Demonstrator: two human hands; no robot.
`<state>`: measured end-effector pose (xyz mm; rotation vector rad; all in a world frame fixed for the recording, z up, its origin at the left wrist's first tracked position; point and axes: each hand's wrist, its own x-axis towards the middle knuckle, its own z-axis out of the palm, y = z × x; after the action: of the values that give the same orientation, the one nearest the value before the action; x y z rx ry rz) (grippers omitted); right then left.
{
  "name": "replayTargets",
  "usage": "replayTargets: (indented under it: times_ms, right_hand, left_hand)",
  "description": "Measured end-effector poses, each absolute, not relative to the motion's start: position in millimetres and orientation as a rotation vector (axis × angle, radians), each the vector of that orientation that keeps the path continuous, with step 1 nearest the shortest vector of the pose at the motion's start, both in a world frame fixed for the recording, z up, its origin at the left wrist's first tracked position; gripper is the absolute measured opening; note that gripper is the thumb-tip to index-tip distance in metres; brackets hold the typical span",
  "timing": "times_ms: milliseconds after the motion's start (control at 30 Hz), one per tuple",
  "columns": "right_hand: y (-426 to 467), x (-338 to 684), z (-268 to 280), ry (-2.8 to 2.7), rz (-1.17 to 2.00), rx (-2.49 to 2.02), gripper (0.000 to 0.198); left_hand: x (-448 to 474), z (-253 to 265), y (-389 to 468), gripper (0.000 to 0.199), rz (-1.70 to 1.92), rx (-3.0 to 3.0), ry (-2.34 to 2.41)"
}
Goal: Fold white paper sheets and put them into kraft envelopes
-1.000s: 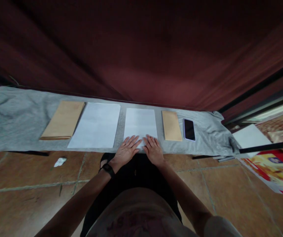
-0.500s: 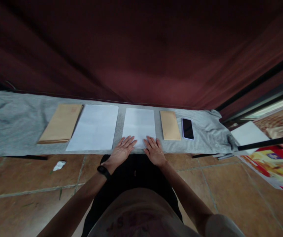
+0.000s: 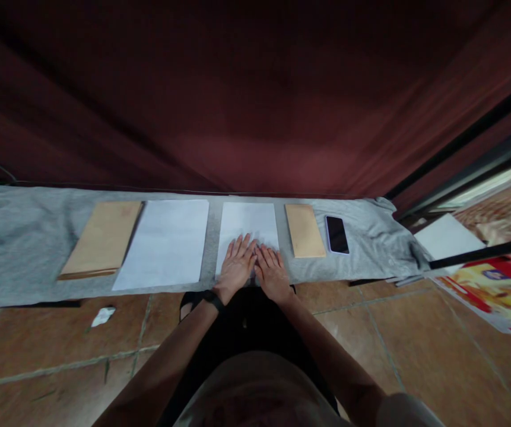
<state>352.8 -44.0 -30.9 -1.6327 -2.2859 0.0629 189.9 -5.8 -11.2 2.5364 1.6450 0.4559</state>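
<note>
A white sheet of paper (image 3: 248, 219) lies in front of me on a grey cloth, with both hands flat on its near part. My left hand (image 3: 237, 267), with a dark band on its wrist, has its fingers stretched out over the sheet. Close beside it rests my right hand (image 3: 273, 271), fingers also extended, the two hands nearly touching. To the left lies larger white paper (image 3: 164, 243), and beyond it a stack of large brown envelopes (image 3: 101, 240). A smaller brown envelope (image 3: 305, 231) is right of the middle sheet.
A phone (image 3: 337, 234) lies right of the small envelope on the grey cloth (image 3: 371, 243). A dark red curtain (image 3: 255, 118) hangs behind. On the tiled floor are a crumpled white scrap (image 3: 102, 316) and, to the right, a red and yellow printed box (image 3: 500, 290).
My left hand has slid right and forward over the middle sheet, closer to my right hand. My right hand has shifted slightly left. The view has tilted a little.
</note>
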Motion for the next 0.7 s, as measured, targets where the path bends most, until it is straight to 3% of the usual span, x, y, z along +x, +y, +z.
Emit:
replayTargets:
  times_ms: [300,700]
  right_hand:
    - [-40.1,368.1,-44.8,-2.308,0.027,-1.621,0.054]
    - [-39.1,367.9,-41.4,-2.323,0.037,-1.633,0.055]
  left_hand:
    - [189.3,-41.3,-10.1,0.062,0.479,2.437,1.836]
    - [202.7,-35.8,44.2,0.067,0.539,2.370,1.868]
